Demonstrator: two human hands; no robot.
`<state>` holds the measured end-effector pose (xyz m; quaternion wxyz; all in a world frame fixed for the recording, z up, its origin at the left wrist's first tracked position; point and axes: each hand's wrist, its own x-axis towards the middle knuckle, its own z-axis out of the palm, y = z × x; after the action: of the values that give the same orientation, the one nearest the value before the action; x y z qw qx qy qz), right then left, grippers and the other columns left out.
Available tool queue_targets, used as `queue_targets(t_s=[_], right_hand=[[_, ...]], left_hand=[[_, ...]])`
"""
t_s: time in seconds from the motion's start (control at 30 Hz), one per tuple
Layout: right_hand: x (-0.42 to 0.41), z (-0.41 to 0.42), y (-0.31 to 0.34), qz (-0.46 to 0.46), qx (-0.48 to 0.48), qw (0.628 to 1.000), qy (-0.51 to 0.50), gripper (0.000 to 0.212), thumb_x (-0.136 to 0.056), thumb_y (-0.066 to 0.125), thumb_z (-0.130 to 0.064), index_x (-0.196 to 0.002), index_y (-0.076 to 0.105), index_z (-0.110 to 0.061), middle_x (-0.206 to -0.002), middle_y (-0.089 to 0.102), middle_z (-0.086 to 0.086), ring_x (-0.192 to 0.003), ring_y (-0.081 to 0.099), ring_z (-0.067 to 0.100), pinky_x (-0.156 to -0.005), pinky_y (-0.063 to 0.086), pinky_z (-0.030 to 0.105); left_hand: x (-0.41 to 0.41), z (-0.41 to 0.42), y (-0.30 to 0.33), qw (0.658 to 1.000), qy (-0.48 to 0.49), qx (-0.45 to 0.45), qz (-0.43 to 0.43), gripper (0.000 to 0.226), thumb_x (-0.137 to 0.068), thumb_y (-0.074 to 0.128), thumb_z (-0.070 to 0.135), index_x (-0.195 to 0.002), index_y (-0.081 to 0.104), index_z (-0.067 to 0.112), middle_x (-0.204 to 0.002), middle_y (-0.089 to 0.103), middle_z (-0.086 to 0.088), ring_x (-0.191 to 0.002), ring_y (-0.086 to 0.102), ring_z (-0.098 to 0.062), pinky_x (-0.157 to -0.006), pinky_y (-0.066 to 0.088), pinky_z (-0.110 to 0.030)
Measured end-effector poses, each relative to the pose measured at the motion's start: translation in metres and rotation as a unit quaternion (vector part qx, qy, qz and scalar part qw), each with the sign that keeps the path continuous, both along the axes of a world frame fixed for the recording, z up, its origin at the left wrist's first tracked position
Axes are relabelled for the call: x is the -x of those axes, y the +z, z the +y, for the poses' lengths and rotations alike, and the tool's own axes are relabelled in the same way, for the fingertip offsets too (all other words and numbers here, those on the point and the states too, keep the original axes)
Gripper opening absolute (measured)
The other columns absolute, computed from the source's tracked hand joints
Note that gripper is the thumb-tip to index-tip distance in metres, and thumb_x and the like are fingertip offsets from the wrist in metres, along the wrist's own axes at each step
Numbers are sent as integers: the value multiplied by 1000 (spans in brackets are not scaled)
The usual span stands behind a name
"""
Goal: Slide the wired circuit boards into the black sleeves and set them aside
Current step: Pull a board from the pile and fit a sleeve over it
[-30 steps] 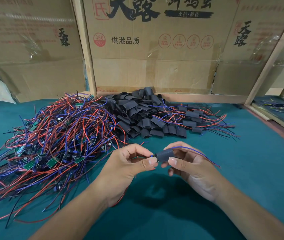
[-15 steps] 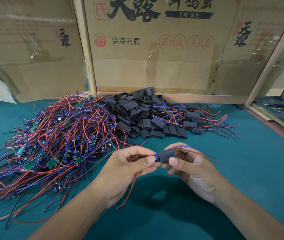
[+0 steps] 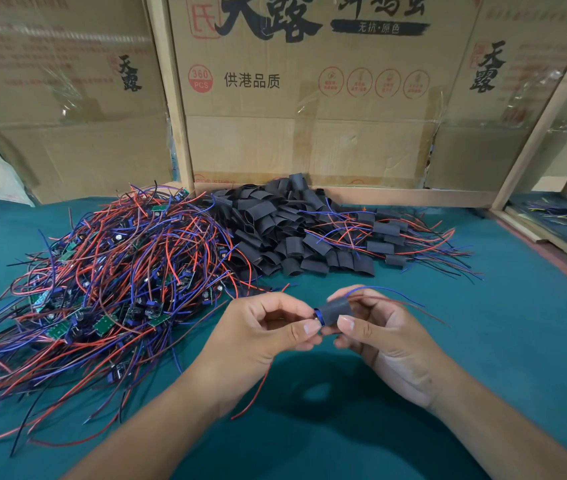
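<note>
Right hand (image 3: 379, 337) fingers pinch a matte black sleeve (image 3: 335, 310); left hand (image 3: 261, 336) fingers pinch the board's blue end (image 3: 316, 314) at its mouth. Blue and red wires (image 3: 393, 296) trail from the sleeve's far end. The sleeve is held above the table (image 3: 517, 341), in front of the loose sleeve pile (image 3: 275, 230).

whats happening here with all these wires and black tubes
A person is fitting a wired circuit board into a black sleeve. The right hand pinches the sleeve while the left hand holds the board's end, where a blue part shows at the sleeve's mouth. Wires trail out the far end. On the green table behind lie a tangle of unsleeved boards, a heap of empty sleeves, and finished sleeved pieces to the right.
</note>
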<state>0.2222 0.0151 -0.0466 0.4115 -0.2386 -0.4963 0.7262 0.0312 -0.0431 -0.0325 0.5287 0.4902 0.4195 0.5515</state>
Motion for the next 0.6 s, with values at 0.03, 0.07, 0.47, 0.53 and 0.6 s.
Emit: queue_targets(t_s=[0.03, 0.07, 0.47, 0.53, 0.6], right_hand=[[0, 0, 0, -1, -2, 1000, 0, 36, -71, 80, -11, -104, 68, -7, -101, 71, 19, -84, 71, 27, -67, 56, 25], [0, 0, 0, -1, -3, 1000, -1, 34, -71, 80, -11, -103, 69, -8, -100, 71, 18, -83, 71, 26, -66, 56, 25], [3, -1, 1, 6, 2, 1000, -8, 43, -57, 96, -31, -93, 77, -18, -97, 74, 15, -79, 74, 23, -62, 56, 22], [3, -2, 1, 5, 1, 1000, -9, 45, -57, 96, -30, -94, 76, -15, -98, 74, 17, -79, 74, 24, -61, 56, 22], [3, -2, 1, -4, -4, 1000, -20, 53, -56, 96, -31, -98, 71, -10, -99, 74, 19, -80, 74, 26, -61, 56, 23]], left_hand=[[-1, 0, 0, 1000, 6, -6, 5, 16, -68, 80, 19, -81, 75, 11, -83, 76, -15, -72, 73, -20, -68, 57, -23], [-1, 0, -1, 1000, 12, -11, 9, 17, -68, 80, 19, -82, 74, 10, -81, 75, -14, -70, 73, -19, -67, 56, -23], [-5, -1, 0, 997, 35, -40, 47, 8, -79, 77, 7, -84, 71, 3, -68, 71, -5, -61, 66, -12, -65, 52, -18], [-5, -2, 0, 997, 40, -40, 55, 5, -82, 74, 0, -84, 71, 3, -67, 71, -4, -61, 66, -12, -65, 52, -18], [-4, -2, 1, 996, 44, -44, 63, 5, -82, 74, -1, -84, 70, 2, -67, 71, -2, -60, 66, -11, -64, 52, -17]])
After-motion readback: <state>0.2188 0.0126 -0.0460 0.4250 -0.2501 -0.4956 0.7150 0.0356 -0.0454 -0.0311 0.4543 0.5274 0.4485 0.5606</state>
